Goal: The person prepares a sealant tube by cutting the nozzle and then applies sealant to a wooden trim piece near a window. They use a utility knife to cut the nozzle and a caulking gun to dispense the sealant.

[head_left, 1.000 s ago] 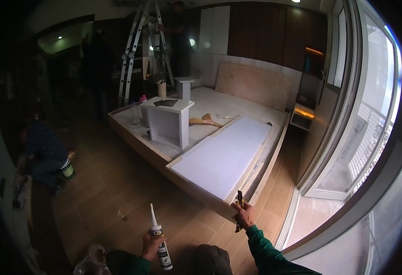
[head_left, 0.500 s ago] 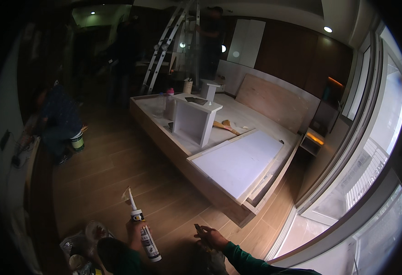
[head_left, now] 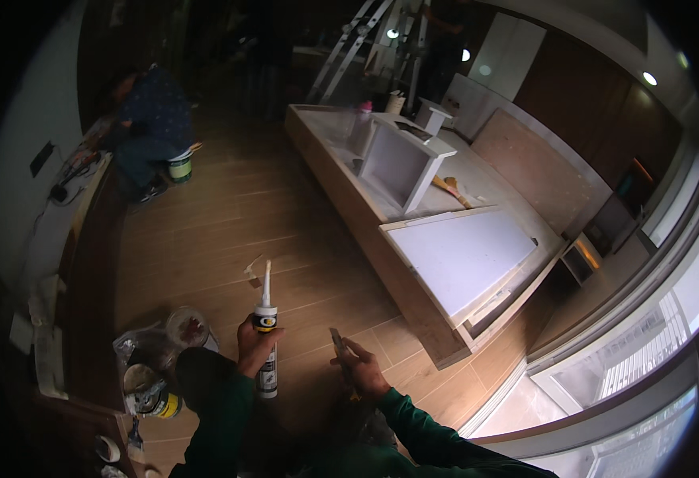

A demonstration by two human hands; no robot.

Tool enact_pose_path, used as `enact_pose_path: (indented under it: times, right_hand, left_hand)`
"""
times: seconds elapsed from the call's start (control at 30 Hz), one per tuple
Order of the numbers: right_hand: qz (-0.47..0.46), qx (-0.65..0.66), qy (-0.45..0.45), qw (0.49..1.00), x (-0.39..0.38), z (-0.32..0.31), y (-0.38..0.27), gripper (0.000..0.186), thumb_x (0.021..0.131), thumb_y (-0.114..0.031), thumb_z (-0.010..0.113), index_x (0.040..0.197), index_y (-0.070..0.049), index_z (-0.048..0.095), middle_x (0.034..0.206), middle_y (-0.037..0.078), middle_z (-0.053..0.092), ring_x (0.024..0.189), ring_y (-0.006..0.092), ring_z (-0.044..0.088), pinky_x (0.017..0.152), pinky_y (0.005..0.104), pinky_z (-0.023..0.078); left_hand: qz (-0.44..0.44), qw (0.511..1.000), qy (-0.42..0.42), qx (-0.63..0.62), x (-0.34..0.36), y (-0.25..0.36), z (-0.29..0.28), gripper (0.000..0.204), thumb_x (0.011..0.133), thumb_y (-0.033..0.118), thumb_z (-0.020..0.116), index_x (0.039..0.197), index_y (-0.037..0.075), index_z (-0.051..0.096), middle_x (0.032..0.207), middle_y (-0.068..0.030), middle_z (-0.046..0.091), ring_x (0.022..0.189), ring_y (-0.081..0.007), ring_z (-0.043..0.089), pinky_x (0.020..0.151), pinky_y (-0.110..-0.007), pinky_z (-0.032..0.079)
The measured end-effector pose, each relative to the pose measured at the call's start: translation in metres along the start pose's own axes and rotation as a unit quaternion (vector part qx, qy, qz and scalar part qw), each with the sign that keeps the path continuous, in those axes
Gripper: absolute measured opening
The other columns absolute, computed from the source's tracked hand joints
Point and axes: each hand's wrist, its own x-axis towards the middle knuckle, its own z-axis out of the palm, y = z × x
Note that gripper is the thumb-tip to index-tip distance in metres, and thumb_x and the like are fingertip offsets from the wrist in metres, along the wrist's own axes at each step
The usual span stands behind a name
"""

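A white sealant cartridge (head_left: 267,378) with a black-and-yellow band and a long pale nozzle (head_left: 266,285) stands nearly upright in my left hand (head_left: 254,347), its fingers wrapped round it. To its right, my right hand (head_left: 365,373) is closed on a slim, flat-bladed tool (head_left: 338,344), like a utility knife. That blade points up and away, apart from the cartridge; the tool's lower part is partly hidden by my fingers. Beyond the nozzle, a small pale scrap (head_left: 252,272) lies on the wooden floor.
At right stands a wooden bed frame (head_left: 341,171) bearing a white panel (head_left: 461,255), a white box unit (head_left: 403,163) and a brush (head_left: 451,190). Buckets (head_left: 158,401) and a brush (head_left: 135,436) sit lower left. One person (head_left: 154,119) sits farther left; another stands near a ladder (head_left: 353,48).
The view has swung left and down. Both hands sit higher in it, and the cartridge has gone from tilted to nearly upright. The tool is still in my right hand.
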Motion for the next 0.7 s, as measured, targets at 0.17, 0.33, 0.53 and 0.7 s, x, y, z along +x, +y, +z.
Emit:
enact_pose_path:
  times: [0.17,0.33,0.53,0.7]
  right_hand:
    - [-0.092,-0.009,-0.051,0.994,-0.018,0.014,-0.033,0.058,0.101,-0.028,0.056,0.149,-0.003,0.035,0.100,0.017,0.066,0.050,0.0151,0.057,0.042,0.0283,0.049]
    - [-0.174,-0.052,-0.071,0.981,-0.054,0.043,-0.079,0.054,0.102,-0.022,0.053,0.151,-0.007,0.035,0.100,0.012,0.067,0.052,0.0086,0.056,0.045,0.0243,0.048]
    - [-0.211,-0.216,-0.200,0.932,-0.057,0.090,-0.075,0.050,0.099,-0.011,0.055,0.147,-0.005,0.042,0.104,0.013,0.070,0.065,0.0105,0.063,0.062,0.0286,0.055]
    - [-0.330,-0.342,-0.212,0.854,-0.046,0.106,-0.060,0.053,0.096,-0.005,0.056,0.147,-0.005,0.043,0.103,0.015,0.070,0.066,0.0159,0.063,0.063,0.0302,0.054]
  left_hand:
    - [0.080,0.997,0.006,-0.014,-0.007,0.036,-0.008,0.028,0.073,0.009,0.075,0.094,0.003,0.058,0.079,-0.0007,0.059,0.071,-0.0104,0.056,0.064,-0.030,0.047]
    - [0.164,0.963,0.046,0.209,-0.056,0.122,-0.056,0.034,0.067,0.017,0.075,0.090,-0.001,0.057,0.072,-0.0151,0.059,0.067,-0.0254,0.060,0.063,-0.037,0.048]
    - [0.119,0.940,0.086,0.308,-0.076,0.075,-0.116,0.040,0.064,0.019,0.074,0.088,-0.007,0.057,0.075,-0.0220,0.061,0.070,-0.0374,0.061,0.065,-0.041,0.049]
    - [0.021,0.965,0.042,0.259,-0.092,0.078,-0.100,0.044,0.064,0.021,0.075,0.092,-0.008,0.058,0.076,-0.0229,0.062,0.072,-0.0362,0.064,0.067,-0.040,0.050]
